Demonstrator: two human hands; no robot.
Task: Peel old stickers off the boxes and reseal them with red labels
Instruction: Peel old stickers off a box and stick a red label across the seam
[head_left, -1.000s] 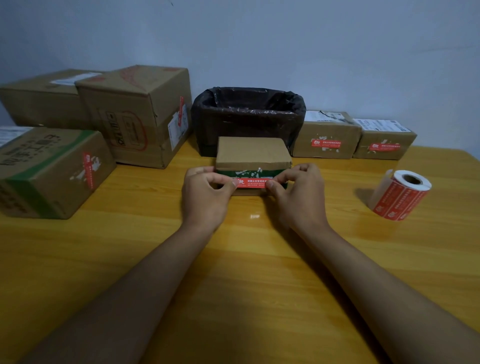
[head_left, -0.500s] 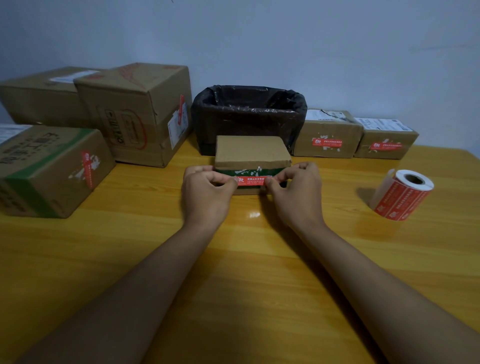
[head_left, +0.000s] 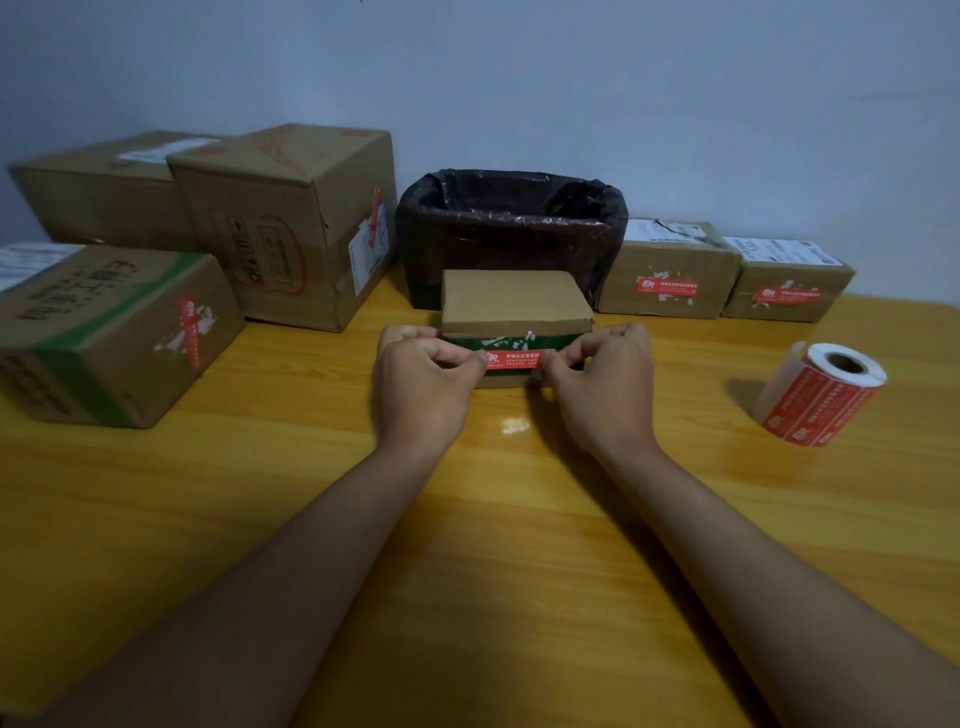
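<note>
Label (head_left: 514, 359) held flat across front of small box (head_left: 514, 301) at table (head_left: 467, 519) centre, left end pinched by left hand (head_left: 423, 384), right end pinched by right hand (head_left: 605, 387), bin (head_left: 511, 228) at 12 o'clock of box, roll (head_left: 821, 392) at 3 o'clock.

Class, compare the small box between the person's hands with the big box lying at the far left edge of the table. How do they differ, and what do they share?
The small box is low and flat; the big left box is far bulkier. The small box's red label runs level, pinched at its ends by the left hand and right hand; the big left box's label runs upright, untouched. Both are brown cardboard with green print.
</note>
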